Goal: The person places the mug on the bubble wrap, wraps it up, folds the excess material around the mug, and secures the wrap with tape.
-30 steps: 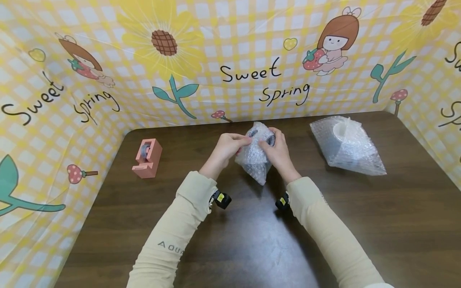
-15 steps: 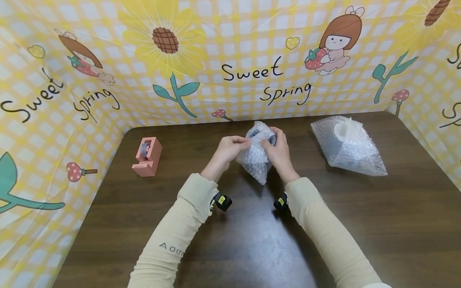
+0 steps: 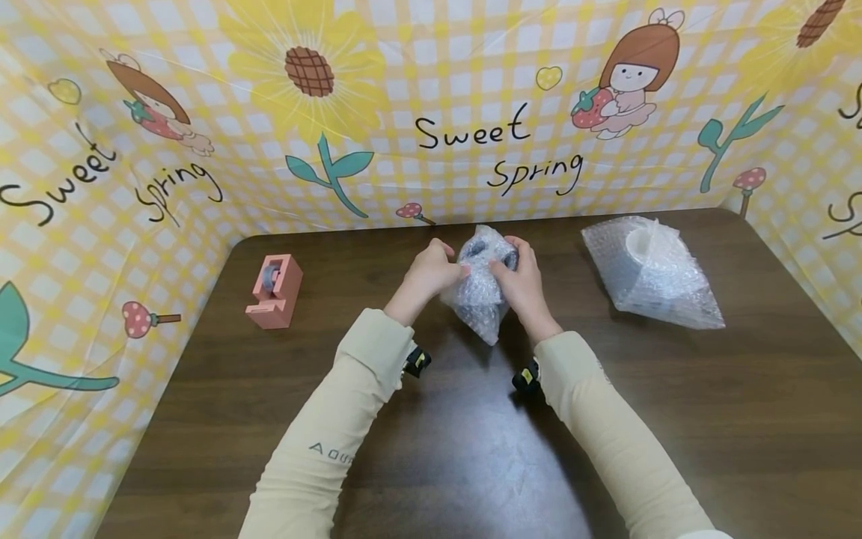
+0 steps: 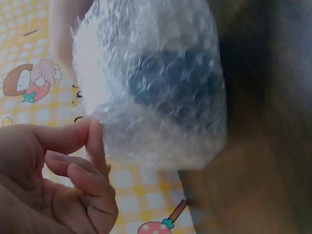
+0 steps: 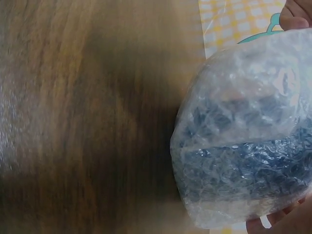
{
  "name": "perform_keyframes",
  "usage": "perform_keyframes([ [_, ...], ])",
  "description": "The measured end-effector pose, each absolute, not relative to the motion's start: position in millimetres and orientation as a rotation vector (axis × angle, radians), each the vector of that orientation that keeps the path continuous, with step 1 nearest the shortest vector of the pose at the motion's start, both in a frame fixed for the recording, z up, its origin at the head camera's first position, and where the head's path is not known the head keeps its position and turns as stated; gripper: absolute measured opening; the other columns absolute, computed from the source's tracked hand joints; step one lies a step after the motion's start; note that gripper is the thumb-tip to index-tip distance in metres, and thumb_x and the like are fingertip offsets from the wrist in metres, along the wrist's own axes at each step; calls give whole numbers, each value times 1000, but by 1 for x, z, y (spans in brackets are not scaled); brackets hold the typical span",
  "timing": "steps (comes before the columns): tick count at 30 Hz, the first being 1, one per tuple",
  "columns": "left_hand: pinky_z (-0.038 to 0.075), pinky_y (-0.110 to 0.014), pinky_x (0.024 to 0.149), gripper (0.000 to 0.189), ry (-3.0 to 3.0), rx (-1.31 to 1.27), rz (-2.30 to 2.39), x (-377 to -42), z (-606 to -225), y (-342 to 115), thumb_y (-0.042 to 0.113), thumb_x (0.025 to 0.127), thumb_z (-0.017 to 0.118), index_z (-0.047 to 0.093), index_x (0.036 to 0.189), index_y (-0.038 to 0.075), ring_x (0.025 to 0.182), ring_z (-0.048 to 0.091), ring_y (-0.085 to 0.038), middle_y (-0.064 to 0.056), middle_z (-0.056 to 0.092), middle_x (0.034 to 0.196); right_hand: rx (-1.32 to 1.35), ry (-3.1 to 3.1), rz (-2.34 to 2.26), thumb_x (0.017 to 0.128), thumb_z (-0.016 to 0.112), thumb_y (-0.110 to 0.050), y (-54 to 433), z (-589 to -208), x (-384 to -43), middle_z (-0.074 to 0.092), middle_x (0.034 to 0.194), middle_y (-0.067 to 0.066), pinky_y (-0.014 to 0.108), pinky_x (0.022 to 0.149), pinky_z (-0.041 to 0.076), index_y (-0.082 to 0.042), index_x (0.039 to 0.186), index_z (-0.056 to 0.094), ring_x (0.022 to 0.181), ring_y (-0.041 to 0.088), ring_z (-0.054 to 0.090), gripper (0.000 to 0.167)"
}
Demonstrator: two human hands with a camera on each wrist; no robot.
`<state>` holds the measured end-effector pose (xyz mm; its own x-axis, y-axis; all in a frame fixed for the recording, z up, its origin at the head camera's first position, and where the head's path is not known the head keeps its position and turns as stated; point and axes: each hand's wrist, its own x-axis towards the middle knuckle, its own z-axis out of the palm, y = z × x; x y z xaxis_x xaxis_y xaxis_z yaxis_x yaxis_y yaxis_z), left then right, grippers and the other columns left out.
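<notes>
A small bundle in clear bubble wrap [image 3: 480,288] stands near the table's back edge, between both hands. Something dark blue and whitish shows through the wrap [image 4: 170,87]; its kind is hidden. My right hand [image 3: 521,284] grips the bundle's right side, thumb on the near face and fingers around the far side. My left hand [image 3: 431,271] is at its left side. In the left wrist view, the left thumb and forefinger [image 4: 63,139] pinch together at the wrap's edge, with the other fingers curled. The right wrist view has the bundle [image 5: 239,161] close up, mostly covering the right hand.
A pink tape dispenser [image 3: 276,292] with a roll of tape stands at the left of the brown table [image 3: 458,449]. Another bubble-wrapped item [image 3: 653,273], with a round white rim, lies at the back right. A yellow checked cloth [image 3: 465,67] hangs around the table.
The left hand has shifted slightly, its wrist turning and its forefinger lifting away from the near face of the wrap. The right hand and the bundle stay nearly still.
</notes>
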<state>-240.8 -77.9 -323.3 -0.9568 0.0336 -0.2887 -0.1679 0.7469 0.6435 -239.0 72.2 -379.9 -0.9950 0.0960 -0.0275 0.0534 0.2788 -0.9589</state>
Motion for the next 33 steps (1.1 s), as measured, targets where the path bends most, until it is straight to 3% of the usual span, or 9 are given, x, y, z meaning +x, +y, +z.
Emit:
perform_keyframes([
  [3,46,-43,96,46,2682,-56,898,-242,-322,-80,35,91,61,47,125,6,109,58,-29,-14,66,114,-140,-2485,1889,90,55,-17,74,-380,-239,39,144,15,44,113,31,-8,141,38,133,30,38,54],
  [6,49,-36,86,45,2654,11,900,-242,-327,-82,38,95,57,48,122,4,91,62,-22,-9,72,95,-136,-2483,1909,91,54,-18,78,-380,-240,38,145,15,44,113,30,-8,141,38,134,29,37,54],
  [10,46,-26,70,41,2569,118,1052,-244,-338,-87,36,96,55,50,120,2,70,59,-14,-3,67,77,-134,-2467,1919,92,54,-18,82,-381,-240,37,145,15,44,114,29,-8,142,37,135,30,36,53],
  [13,45,-23,66,39,2497,202,1130,-247,-342,-96,29,97,55,49,123,0,71,58,-16,-6,65,80,-129,-2468,1927,93,54,-19,81,-380,-239,37,146,14,44,114,29,-9,142,37,135,29,36,53],
  [17,48,-30,77,35,2553,257,1173,-251,-337,-103,22,97,54,52,124,0,92,61,-27,-16,65,100,-112,-2495,1926,93,55,-22,79,-380,-238,37,146,14,43,114,29,-9,142,36,136,28,35,54],
  [20,49,-37,89,32,2710,298,1174,-255,-334,-94,27,99,51,60,120,5,106,60,-28,-16,65,113,-113,-2506,1907,94,55,-23,80,-382,-238,37,146,14,44,114,30,-9,142,36,136,28,36,54],
  [23,50,-41,92,35,2863,356,1055,-259,-335,-77,34,100,47,65,119,10,109,61,-25,-9,67,120,-115,-2510,1893,93,54,-23,82,-383,-239,37,146,14,45,113,30,-9,142,36,135,29,36,54],
  [28,52,-40,78,39,2975,346,698,-264,-333,-54,46,98,47,68,116,18,96,64,-21,-3,69,113,-85,-2532,1881,93,53,-25,82,-384,-238,36,147,14,46,113,31,-9,143,35,135,30,37,55],
  [33,51,-39,73,43,2909,309,514,-269,-324,-44,48,97,47,69,97,11,83,60,-22,-8,68,102,-62,-2514,1882,94,53,-24,80,-384,-239,36,147,14,45,113,31,-8,141,37,135,29,37,53],
])
